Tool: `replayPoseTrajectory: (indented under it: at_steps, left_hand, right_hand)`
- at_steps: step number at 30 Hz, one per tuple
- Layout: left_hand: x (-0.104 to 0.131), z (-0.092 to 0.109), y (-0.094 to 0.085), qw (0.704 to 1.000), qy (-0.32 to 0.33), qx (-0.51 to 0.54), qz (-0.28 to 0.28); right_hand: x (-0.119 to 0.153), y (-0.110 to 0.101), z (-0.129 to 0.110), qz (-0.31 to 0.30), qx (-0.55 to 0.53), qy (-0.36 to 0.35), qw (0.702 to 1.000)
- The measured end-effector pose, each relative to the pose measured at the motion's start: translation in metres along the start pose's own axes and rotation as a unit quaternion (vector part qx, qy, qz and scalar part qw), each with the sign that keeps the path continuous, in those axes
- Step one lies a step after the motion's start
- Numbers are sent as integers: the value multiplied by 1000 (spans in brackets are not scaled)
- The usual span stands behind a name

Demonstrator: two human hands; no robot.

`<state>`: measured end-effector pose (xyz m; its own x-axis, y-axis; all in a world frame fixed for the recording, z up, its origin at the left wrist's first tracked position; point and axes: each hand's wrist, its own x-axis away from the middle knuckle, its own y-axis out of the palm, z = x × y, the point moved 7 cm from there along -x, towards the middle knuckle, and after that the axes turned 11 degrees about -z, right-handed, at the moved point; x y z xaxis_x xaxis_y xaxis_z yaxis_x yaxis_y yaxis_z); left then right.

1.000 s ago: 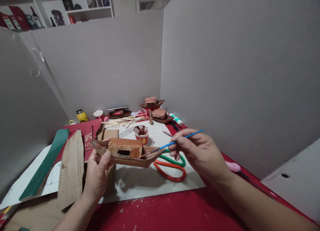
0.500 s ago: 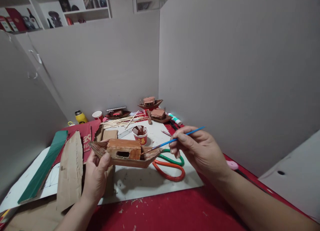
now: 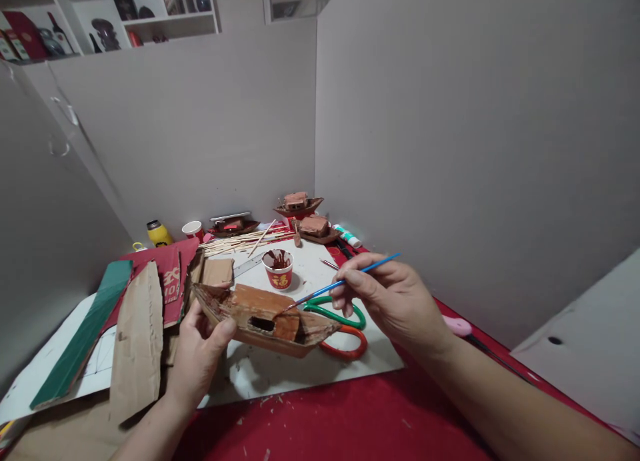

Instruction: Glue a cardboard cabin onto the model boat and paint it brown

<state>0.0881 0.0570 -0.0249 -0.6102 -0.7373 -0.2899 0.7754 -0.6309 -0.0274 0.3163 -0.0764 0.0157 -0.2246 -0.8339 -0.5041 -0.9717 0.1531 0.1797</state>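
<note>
Thumb and fingertips of the right hand [image 3: 387,301] pinch a blue paintbrush [image 3: 327,289] that slants down-left to its tip at the cabin of the model boat [image 3: 273,348]. The left hand [image 3: 200,354], thumb upward, clamps the boat's left end above the white board [image 3: 373,354]; its long axis runs left to right, right end lower. Behind, a paper cup [image 3: 279,279] reads "福" in gold.

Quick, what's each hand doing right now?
Left hand: closed on the model boat, near one end.
Right hand: closed on the blue paintbrush, its tip at the boat's cabin.
</note>
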Motion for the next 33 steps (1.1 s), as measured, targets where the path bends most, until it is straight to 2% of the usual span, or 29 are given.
replayPoseTrajectory:
  at_steps: [4,11,19,26,33]
  left_hand:
    - [1,1,6,999,2,-19,-33]
    - [0,3,13,998,-1,-19,-52]
    - [-1,3,5,999,4,-21,-34]
    - [0,-2,9,998,5,-28,-48]
    - [1,2,13,999,-10,-50,-18]
  right_hand:
    - [-1,6,2,-16,-13,-3,1000]
    - [0,6,7,-29,-19,8,999]
    - [-1,-3,-2,-30,5,9,1000]
    - [2,9,4,-44,9,22,999]
    - [11,20,4,-39,11,-3,999]
